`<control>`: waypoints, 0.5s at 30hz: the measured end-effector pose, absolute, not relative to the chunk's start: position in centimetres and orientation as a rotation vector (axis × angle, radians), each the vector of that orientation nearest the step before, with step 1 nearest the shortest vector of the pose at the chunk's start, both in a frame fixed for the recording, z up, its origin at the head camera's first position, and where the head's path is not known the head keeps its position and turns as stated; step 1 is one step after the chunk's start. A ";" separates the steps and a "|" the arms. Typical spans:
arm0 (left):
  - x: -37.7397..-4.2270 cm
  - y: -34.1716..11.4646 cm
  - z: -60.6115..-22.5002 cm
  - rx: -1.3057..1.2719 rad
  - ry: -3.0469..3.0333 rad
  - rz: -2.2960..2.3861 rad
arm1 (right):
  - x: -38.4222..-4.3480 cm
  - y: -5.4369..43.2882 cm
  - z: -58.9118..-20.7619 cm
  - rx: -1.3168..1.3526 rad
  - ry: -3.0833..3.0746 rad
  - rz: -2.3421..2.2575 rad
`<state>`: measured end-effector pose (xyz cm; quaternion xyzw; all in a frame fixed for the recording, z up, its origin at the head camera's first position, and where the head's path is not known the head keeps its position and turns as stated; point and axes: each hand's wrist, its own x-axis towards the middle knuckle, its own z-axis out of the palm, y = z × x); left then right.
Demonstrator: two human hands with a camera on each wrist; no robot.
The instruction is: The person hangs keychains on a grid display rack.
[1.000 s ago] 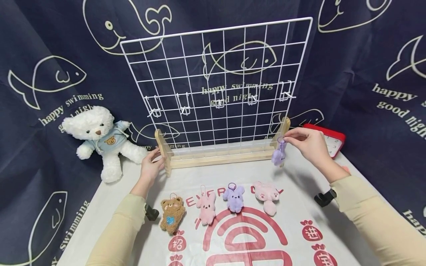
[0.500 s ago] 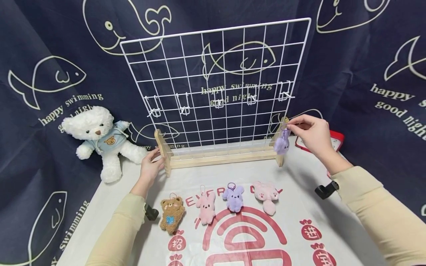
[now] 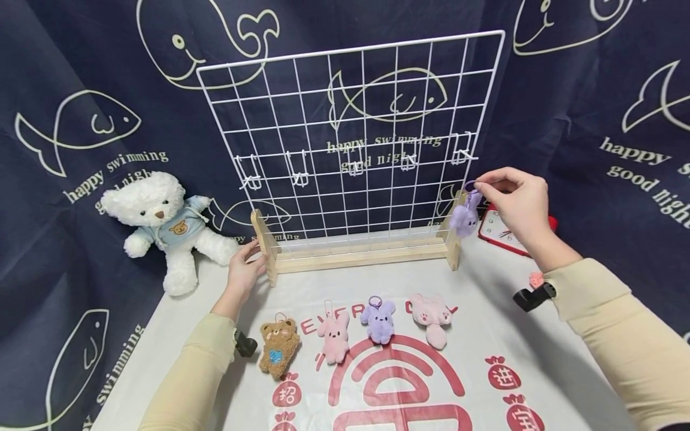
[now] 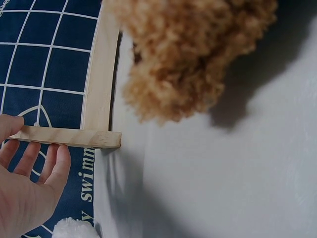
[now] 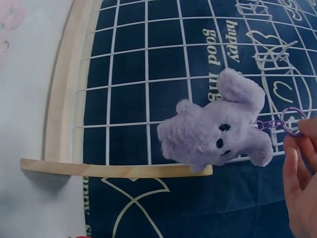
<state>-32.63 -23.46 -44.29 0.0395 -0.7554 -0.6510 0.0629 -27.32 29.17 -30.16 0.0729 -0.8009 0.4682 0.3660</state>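
My right hand pinches the purple key ring of a fluffy lilac plush keychain. The plush dangles in front of the right wooden foot of a white wire grid rack, below the rightmost hook. At the rack's other end, my left hand grips the left wooden foot, thumb on one side and fingers on the other. On the table lie a brown bear keychain, a pink plush keychain, a second lilac one and a pale pink one.
Several white hooks, such as the leftmost one, line the grid in a row. A white teddy bear in a blue top sits at the left. Behind my right hand is a red clock. A dark fish-print cloth hangs behind.
My right hand has moved up and slightly right with the lilac plush keychain, uncovering more of the right wooden foot. The left hand stays on its foot of the rack.
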 end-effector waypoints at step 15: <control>-32.6 -23.3 -44.3 0.120 -2.273 -1.956 | -27.8 28.7 -27.5 0.162 -1.879 1.276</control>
